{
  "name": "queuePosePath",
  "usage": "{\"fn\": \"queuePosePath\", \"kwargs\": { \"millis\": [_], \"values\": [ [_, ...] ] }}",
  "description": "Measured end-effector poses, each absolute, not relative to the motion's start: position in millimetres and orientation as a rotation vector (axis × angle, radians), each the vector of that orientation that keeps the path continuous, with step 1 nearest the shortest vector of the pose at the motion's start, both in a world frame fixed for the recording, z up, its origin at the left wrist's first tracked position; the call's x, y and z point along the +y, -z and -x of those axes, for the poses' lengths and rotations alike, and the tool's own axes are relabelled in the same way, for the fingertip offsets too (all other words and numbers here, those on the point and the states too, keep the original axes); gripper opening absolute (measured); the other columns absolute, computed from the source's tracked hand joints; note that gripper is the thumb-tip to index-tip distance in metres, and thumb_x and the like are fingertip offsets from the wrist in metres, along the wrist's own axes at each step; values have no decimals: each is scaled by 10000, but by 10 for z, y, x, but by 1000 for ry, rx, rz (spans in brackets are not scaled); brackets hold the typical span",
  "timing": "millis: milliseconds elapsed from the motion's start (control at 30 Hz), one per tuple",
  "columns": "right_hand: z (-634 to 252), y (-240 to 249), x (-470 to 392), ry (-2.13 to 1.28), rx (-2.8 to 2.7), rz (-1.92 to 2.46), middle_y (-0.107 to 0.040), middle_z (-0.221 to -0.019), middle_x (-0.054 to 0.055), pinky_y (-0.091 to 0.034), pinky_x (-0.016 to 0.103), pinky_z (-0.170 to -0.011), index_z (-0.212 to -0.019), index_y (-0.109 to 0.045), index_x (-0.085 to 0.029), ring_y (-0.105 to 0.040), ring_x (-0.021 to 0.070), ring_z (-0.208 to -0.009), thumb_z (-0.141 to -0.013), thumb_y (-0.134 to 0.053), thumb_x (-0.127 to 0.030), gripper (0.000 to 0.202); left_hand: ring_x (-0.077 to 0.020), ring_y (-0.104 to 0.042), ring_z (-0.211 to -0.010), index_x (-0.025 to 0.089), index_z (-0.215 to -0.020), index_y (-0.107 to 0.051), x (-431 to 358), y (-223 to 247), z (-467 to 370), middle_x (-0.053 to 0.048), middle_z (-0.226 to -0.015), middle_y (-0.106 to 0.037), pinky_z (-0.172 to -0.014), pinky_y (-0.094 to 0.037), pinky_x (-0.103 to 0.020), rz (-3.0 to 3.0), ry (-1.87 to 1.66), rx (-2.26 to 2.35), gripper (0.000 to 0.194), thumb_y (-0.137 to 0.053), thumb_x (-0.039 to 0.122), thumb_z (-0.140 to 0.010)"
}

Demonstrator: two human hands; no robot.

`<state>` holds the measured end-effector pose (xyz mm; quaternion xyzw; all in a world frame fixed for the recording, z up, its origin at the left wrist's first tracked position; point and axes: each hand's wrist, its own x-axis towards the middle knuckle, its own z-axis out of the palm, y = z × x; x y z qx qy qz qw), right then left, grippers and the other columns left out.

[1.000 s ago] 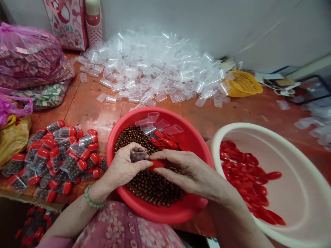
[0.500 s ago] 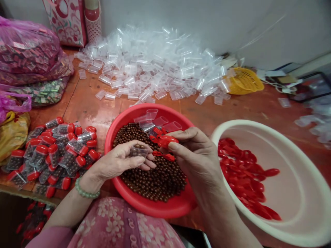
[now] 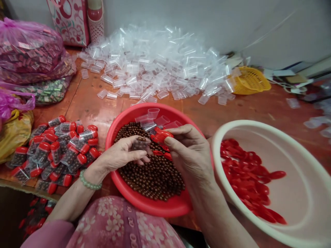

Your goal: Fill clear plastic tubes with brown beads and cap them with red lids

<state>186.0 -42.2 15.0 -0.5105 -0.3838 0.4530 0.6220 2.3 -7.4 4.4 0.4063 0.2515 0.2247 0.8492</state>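
Note:
My left hand (image 3: 124, 153), with a green bead bracelet at the wrist, holds a clear container (image 3: 140, 144) with brown balls in it. My right hand (image 3: 190, 148) pinches a red cap (image 3: 163, 135) between thumb and fingers, just right of that container. Both hands are over a red basin (image 3: 152, 210) of small brown balls (image 3: 152, 179). Several empty clear containers (image 3: 162, 120) and a few red caps lie on the balls. At the right, a white basin (image 3: 307, 179) holds many loose red caps (image 3: 248, 172).
Filled containers with red caps (image 3: 55, 151) are piled at the left. A large heap of clear containers (image 3: 155, 65) lies at the back, beside a yellow basket (image 3: 250, 81). Pink plastic bags (image 3: 31, 51) stand at the back left, near a patterned bag (image 3: 69, 22).
The red cap in my right hand has moved slightly left, closer to the container. My left hand has turned the container a little. The whole view has shifted slightly.

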Motion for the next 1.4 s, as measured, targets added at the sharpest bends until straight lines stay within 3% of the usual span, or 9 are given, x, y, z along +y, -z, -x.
{"fn": "queuePosePath", "kwargs": {
  "millis": [200, 333, 567, 900, 1133, 1400],
  "values": [
    [-1872, -160, -358, -1046, -962, 1208, -718, -785, -43, -564, 240, -696, -800, -686, -271, -673, 113, -713, -677, -835, -285, 194, -143, -659, -842, 145, -1147, -552, 3, -17, -4, -80, -1012, -662, -658, -533, -227, -818, -444, 479, 459, -708, 120, -715],
    [-1872, -173, -280, -1086, -1014, 1235, -715, -781, -37, -579, 266, -692, -795, -674, -267, -679, 128, -708, -685, -827, -316, 194, -158, -661, -855, 141, -1134, -549, 30, -14, 15, -101, -1059, -665, -640, -537, -232, -785, -427, 436, 490, -711, 93, -675],
    [-1819, -256, -168, -1083, -1125, 1235, -717, -766, -39, -575, 246, -684, -773, -674, -252, -677, 116, -694, -696, -813, -288, 163, -122, -653, -766, 129, -1042, -553, 28, -11, 27, -118, -1058, -664, -574, -500, -188, -830, -416, 433, 336, -699, 184, -745],
    [-1729, -303, -112, -1162, -1250, 1226, -732, -771, -20, -585, 264, -649, -777, -688, -240, -690, 132, -679, -701, -804, -290, 147, -99, -631, -692, 111, -936, -593, 37, 24, -2, -80, -922, -636, -531, -483, -172, -804, -405, 411, 322, -694, 386, -800],
    [-1874, -305, -150, -1022, -1311, 1276, -729, -771, -12, -586, 279, -691, -795, -715, -241, -688, 138, -705, -701, -809, -293, 143, -102, -644, -692, 137, -1005, -536, 28, 24, 9, -43, -885, -633, -585, -509, -199, -717, -405, 437, 366, -715, 371, -789],
    [-2030, -326, -218, -955, -1302, 1366, -740, -756, -10, -599, 282, -630, -783, -717, -254, -690, 149, -655, -683, -823, -287, 148, -120, -662, -734, 137, -1041, -526, 29, 13, -9, -56, -895, -649, -653, -509, -234, -715, -461, 477, 336, -692, 310, -805]
  ]
}}
